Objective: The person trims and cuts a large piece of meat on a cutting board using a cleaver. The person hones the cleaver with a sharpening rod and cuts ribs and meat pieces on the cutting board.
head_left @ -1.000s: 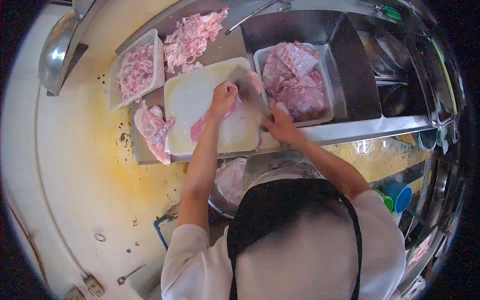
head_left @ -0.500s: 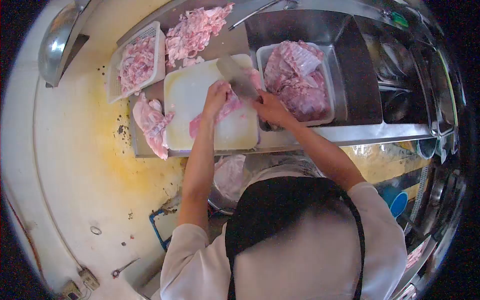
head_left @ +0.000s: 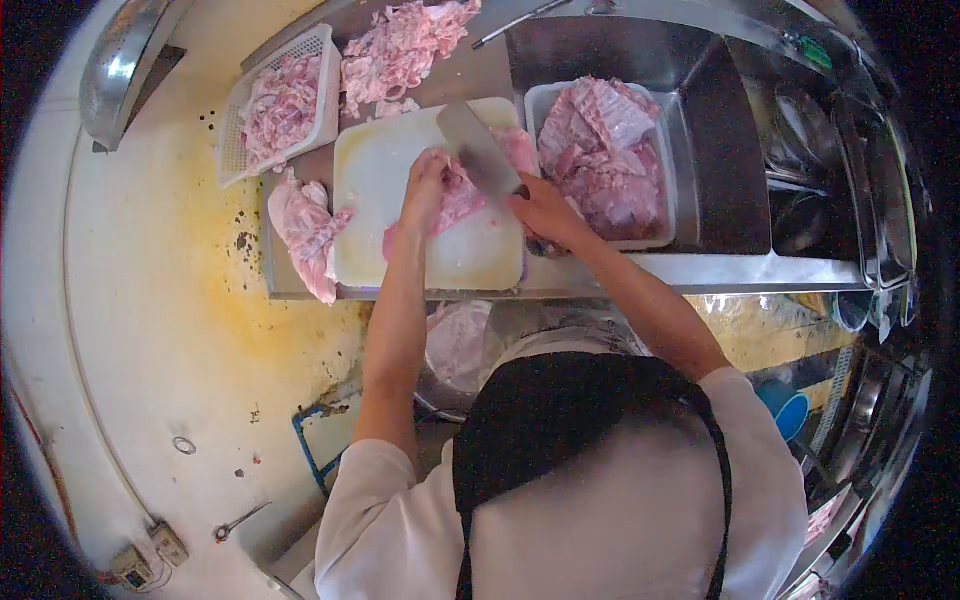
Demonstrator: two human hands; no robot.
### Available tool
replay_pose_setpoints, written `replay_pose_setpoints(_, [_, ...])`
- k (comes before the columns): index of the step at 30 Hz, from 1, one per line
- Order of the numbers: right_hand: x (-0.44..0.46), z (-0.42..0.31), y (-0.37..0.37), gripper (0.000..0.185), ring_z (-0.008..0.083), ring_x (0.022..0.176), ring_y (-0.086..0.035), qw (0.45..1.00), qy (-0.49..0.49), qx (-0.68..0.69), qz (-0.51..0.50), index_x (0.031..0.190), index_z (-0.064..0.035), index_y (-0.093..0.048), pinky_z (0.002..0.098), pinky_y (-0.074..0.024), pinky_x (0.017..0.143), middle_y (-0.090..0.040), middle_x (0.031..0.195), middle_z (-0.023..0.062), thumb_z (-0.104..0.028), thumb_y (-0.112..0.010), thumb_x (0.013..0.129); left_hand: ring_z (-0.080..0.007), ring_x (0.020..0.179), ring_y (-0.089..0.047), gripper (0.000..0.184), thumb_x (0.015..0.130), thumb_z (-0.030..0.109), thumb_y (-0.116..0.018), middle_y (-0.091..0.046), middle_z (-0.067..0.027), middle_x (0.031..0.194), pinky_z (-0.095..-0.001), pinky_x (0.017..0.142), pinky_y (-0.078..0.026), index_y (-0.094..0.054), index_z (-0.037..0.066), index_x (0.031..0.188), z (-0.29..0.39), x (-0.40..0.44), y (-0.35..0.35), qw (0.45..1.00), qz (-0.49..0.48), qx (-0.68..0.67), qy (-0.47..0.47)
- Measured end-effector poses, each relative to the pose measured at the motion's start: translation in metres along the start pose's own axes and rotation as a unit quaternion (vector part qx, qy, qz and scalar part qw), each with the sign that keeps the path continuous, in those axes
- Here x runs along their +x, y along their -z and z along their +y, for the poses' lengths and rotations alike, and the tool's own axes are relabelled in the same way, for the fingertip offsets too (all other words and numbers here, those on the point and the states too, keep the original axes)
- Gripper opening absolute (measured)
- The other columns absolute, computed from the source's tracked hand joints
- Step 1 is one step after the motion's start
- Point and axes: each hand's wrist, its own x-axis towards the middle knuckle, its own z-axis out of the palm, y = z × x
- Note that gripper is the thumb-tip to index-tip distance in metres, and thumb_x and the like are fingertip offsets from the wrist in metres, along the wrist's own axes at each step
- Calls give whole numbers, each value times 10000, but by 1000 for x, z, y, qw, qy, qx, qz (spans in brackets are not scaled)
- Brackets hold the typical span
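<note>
A white cutting board (head_left: 385, 160) lies on the metal counter with a pink piece of meat (head_left: 458, 203) on it. My left hand (head_left: 428, 185) is closed on the meat's upper left part, its fingertips bent beside the blade. My right hand (head_left: 545, 210) grips the handle of a wide cleaver (head_left: 480, 150), whose blade slants up and left over the meat. More meat (head_left: 516, 150) shows just right of the blade. What lies directly beneath the blade is hidden.
A white basket of meat pieces (head_left: 328, 95) stands at the upper left, beside a pile of trimmings (head_left: 405, 52). A larger meat piece (head_left: 303, 232) lies left of the board. Right of it, a white tub (head_left: 668, 190) holds big meat cuts. A metal bowl (head_left: 440, 395) sits below the counter.
The cleaver, blurred and lower right at first, has come over the meat, with my right hand moving up and left. My left hand has shifted slightly left and stays on the meat.
</note>
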Motion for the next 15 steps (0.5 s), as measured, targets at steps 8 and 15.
replay_pose_setpoints(8, [-92,3,-12,392,186,567,-591,990,-114,20,-86,1221,5,-537,349,-488,549,-636,796,104,-256,-591,934,-110,717,-540,131,929,114,-458,-582,-30,807,-255,648,-449,-572,53,909,14,-4,17,999,23,22,-21])
replay_pose_setpoints(15, [-30,16,-22,569,99,480,-498,997,-71,40,-14,1460,-109,-384,260,-410,433,-572,707,33,-236,-597,947,-133,768,-553,121,932,114,-464,-595,-35,864,-274,700,-467,-573,66,954,17,0,42,999,17,19,-22])
